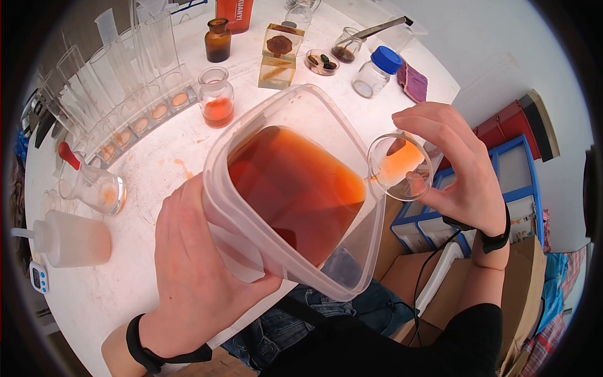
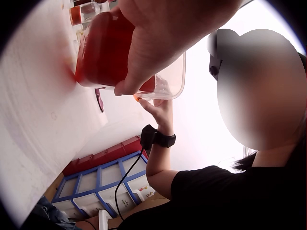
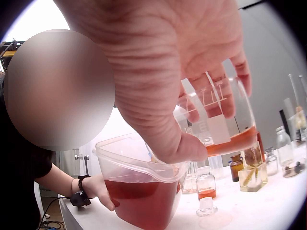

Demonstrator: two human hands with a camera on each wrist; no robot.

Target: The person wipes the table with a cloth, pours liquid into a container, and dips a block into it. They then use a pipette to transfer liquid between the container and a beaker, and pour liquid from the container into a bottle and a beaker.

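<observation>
A clear plastic tub (image 1: 215, 188) leans over at the middle of the head view, with a pool of orange-red liquid (image 1: 295, 195) inside. My left hand (image 1: 195, 257) grips its left side, thumb along the near wall. At the tub's right corner, a glass beaker (image 3: 218, 128) lies tilted, its mouth right at the rim. The beaker has white markings and some orange liquid in it. My right hand (image 1: 461, 160) holds it between thumb and fingers. In the right wrist view the thumb covers part of the beaker.
On the white table (image 1: 147, 207) stand a rack of test tubes (image 1: 135, 129), a red-stoppered flask (image 1: 97, 188), a squeeze bottle (image 1: 75, 239), an orange-liquid bottle (image 1: 217, 110), an amber bottle (image 1: 218, 43) and a blue-lidded jar (image 1: 375, 72). Blue-framed drawers (image 1: 477, 195) stand at right.
</observation>
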